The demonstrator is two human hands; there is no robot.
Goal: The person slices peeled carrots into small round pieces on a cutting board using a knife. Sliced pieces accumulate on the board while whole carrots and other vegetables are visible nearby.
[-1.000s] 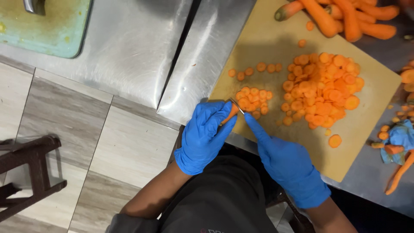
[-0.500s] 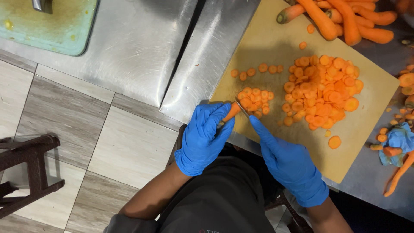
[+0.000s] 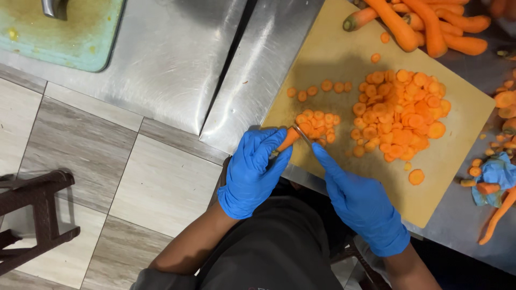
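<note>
The left hand (image 3: 252, 172) closed its grip on a carrot stub (image 3: 288, 139) at the cutting board's (image 3: 344, 53) near edge. The right hand (image 3: 361, 201) gripped a knife (image 3: 302, 134), slicing; seemingly the next cut needed fingertips tucked back, beside the carrot slices (image 3: 398, 115).

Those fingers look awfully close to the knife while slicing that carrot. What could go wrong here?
The left hand pinches a short carrot stub right beside the knife blade guided by the right hand, so a slip could nick a fingertip. Slices lie near the cutting board edge and might roll onto the floor.
</note>
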